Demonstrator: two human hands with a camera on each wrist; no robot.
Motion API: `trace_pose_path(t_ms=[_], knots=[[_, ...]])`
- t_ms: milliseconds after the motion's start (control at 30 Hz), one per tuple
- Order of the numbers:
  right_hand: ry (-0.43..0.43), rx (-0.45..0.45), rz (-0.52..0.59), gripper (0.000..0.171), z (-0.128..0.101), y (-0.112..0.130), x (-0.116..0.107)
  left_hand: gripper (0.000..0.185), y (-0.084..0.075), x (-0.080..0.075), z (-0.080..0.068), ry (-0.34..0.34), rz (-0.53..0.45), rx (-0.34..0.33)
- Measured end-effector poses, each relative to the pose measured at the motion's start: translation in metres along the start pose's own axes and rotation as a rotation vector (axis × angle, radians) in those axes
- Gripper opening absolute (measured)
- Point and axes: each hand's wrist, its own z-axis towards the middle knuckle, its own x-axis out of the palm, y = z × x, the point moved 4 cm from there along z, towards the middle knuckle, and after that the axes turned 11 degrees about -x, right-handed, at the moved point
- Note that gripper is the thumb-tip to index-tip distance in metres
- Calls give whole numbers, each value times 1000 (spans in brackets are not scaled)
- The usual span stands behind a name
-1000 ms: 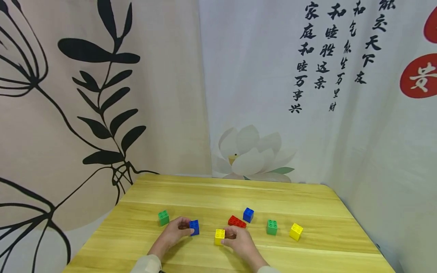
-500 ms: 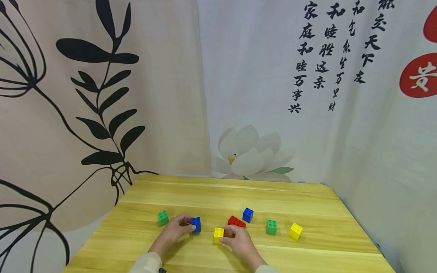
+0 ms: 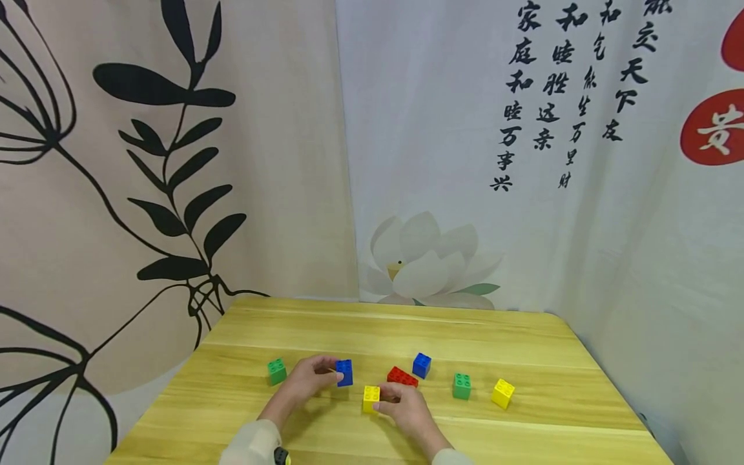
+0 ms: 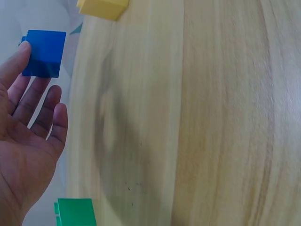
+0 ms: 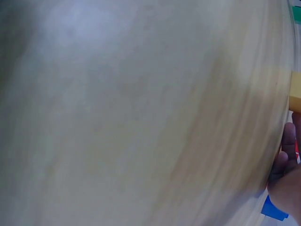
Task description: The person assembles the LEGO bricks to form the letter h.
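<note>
A blue toy building brick (image 3: pixel 344 372) is pinched between thumb and fingers of my left hand (image 3: pixel 305 382), raised off the table with a shadow below. In the left wrist view the thumb lies on one side of this blue brick (image 4: pixel 46 54), while the lower fingers of the left hand (image 4: pixel 30 150) curve loosely. My right hand (image 3: pixel 407 411) pinches a yellow brick (image 3: pixel 371 399) to the right of and nearer than the blue one. Whether the yellow brick touches the table is unclear. Just behind the right hand lies a red brick (image 3: pixel 402 376), partly covered by it.
Other bricks stand on the wooden table (image 3: pixel 523 342): a second blue one (image 3: pixel 421 365), a green one (image 3: pixel 462 386) and a yellow one (image 3: pixel 502 393) to the right. Another green brick (image 3: pixel 276 371) sits left of my left hand. A printed curtain (image 3: pixel 302 161) hangs behind.
My left hand has carried the blue brick up and to the right, towards the yellow brick. The right hand and its yellow brick have shifted only slightly.
</note>
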Motion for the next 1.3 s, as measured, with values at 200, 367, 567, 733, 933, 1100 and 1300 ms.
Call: trace_pose_path(t_ms=[200, 367, 567, 733, 933, 1100, 1300], knots=[[2, -3, 8, 42, 0, 1, -1, 54, -7, 7, 2, 22, 7, 45], [6, -15, 17, 40, 0, 1, -1, 50, -15, 15, 2, 70, 2, 91], [6, -44, 32, 38, -1, 1, -2, 43, -20, 26, 3, 122, -12, 107], [5, -47, 28, 41, -1, 2, -2, 42, -21, 32, 3, 146, -2, 108], [16, -11, 50, 42, -1, 3, -2, 39, -21, 37, 1, 153, 24, 108], [25, -12, 48, 38, -1, 5, -2, 36, -22, 41, 0, 176, 27, 124], [29, -33, 50, 36, -1, 5, -3, 33, -22, 43, 0, 199, 52, 128]])
